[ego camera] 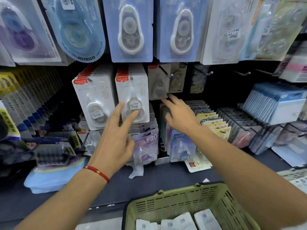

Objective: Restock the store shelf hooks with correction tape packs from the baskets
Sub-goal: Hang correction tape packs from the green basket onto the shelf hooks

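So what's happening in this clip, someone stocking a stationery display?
A person is restocking hooks on a store shelf. The left hand rests its fingertips on the front correction tape pack of a full hook, while the right hand reaches toward a nearly empty hook holding only a couple of packs set far back. Neither hand has a grip on anything. A green basket with more packs sits below, and further bare hooks wait to the right.

Two hands: left [114, 138], right [181, 117], both spread, holding nothing. One green basket [166, 203] at 6 o'clock, three packs [206, 219] showing inside. Two full white-pack rows [132, 97] at centre. Three near-bare hooks [206, 74] toward 2 o'clock. One red bracelet [97, 171].
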Demonstrator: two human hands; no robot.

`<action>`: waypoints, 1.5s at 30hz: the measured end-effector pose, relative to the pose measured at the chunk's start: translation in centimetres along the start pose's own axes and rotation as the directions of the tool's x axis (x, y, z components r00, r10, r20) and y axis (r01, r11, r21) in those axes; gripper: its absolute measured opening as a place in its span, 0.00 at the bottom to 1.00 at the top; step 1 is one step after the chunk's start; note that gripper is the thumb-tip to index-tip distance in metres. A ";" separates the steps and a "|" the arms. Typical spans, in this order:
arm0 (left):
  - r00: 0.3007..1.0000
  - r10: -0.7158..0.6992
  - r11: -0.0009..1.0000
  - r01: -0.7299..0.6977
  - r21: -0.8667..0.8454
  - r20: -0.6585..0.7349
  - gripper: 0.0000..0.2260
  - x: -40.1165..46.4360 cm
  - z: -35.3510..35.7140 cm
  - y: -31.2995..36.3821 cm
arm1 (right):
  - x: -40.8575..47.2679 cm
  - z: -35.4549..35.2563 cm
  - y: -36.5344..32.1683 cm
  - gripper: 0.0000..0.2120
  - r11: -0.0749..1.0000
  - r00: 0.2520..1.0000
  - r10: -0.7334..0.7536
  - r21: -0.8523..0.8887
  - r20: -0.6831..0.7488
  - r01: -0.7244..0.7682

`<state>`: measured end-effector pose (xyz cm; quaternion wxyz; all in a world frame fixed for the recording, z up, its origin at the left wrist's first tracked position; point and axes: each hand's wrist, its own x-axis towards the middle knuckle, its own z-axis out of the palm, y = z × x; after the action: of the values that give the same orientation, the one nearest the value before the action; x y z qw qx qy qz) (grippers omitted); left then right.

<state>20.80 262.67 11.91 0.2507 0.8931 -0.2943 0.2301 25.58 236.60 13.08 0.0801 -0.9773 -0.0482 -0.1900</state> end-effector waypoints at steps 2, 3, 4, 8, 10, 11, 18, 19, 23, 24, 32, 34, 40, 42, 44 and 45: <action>0.998 0.051 0.998 -0.050 0.045 -0.028 0.31 -0.7 -0.5 0.5 | -3.9 -0.1 1.5 0.21 0.995 0.999 0.040 0.089 -0.032 -0.037; 0.996 0.087 0.994 -0.086 0.062 -0.022 0.29 -1.2 -0.6 0.7 | -6.2 0.0 2.3 0.17 0.989 0.997 0.072 0.129 -0.037 -0.066; 0.992 0.124 0.990 -0.124 0.064 0.018 0.27 -1.8 -0.5 0.9 | -8.6 0.3 3.0 0.14 0.982 0.994 0.103 0.164 -0.020 -0.099; 0.836 0.162 0.982 -0.191 0.000 0.524 0.23 -5.3 0.9 2.3 | -17.5 3.1 5.3 0.10 0.959 0.927 0.164 0.165 0.336 -0.230; 0.646 0.124 0.961 -0.268 0.071 0.754 0.24 -7.8 2.6 3.1 | -21.1 5.6 5.1 0.12 0.968 0.807 0.133 0.098 0.575 -0.229; 0.557 0.094 0.944 -0.313 0.103 0.825 0.24 -9.3 3.5 3.4 | -22.8 7.1 4.7 0.12 0.973 0.735 0.114 0.073 0.668 -0.217; 0.258 -0.119 0.923 -0.327 0.203 0.959 0.25 -18.7 8.2 2.8 | -33.2 17.1 -2.5 0.30 0.979 0.382 -0.184 0.134 0.906 0.156; 0.265 -0.141 0.914 -0.336 0.229 0.954 0.25 -19.6 8.5 2.8 | -34.1 18.0 -3.8 0.31 0.956 0.353 -0.239 0.157 0.904 0.247; 0.350 -0.189 0.910 -0.290 0.298 0.918 0.23 -22.1 9.5 3.3 | -36.2 20.8 -6.6 0.34 0.871 0.327 -0.364 0.194 0.872 0.451; 0.373 -0.188 0.927 -0.239 0.290 0.908 0.23 -22.3 9.6 3.3 | -36.4 21.3 -6.7 0.33 0.859 0.345 -0.381 0.189 0.858 0.476; 0.584 -0.349 0.930 0.314 0.193 0.733 0.20 -21.0 9.1 2.4 | -33.8 18.6 -2.9 0.16 0.944 0.603 -0.219 0.322 0.767 -0.067; 0.627 -0.411 0.897 0.408 0.171 0.662 0.19 -20.6 9.5 2.9 | -32.2 17.2 -1.6 0.13 0.842 0.743 0.037 0.379 0.669 -0.383; 0.558 -0.497 0.705 0.706 -0.066 0.665 0.27 -20.2 10.8 4.8 | -29.1 14.8 -1.9 0.14 0.032 0.687 0.022 0.687 0.726 -0.726; 0.499 -0.497 0.558 0.811 -0.179 0.710 0.23 -20.7 11.1 4.7 | -29.3 15.6 -3.0 0.14 -0.019 0.658 -0.027 0.658 0.752 -0.753; 0.494 -0.551 0.557 0.818 -0.145 0.672 0.23 -21.1 11.0 4.0 | -29.8 17.1 -3.6 0.16 0.246 0.650 0.069 0.619 0.757 -0.746; 0.495 -0.581 0.562 0.818 -0.121 0.646 0.23 -21.3 10.8 3.6 | -30.3 18.0 -3.5 0.17 0.515 0.662 0.119 0.524 0.740 -0.678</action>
<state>5.97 262.54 -7.16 0.4125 0.8829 0.0070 -0.2241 3.77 241.22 -14.39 0.5119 -0.8279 0.0955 0.2081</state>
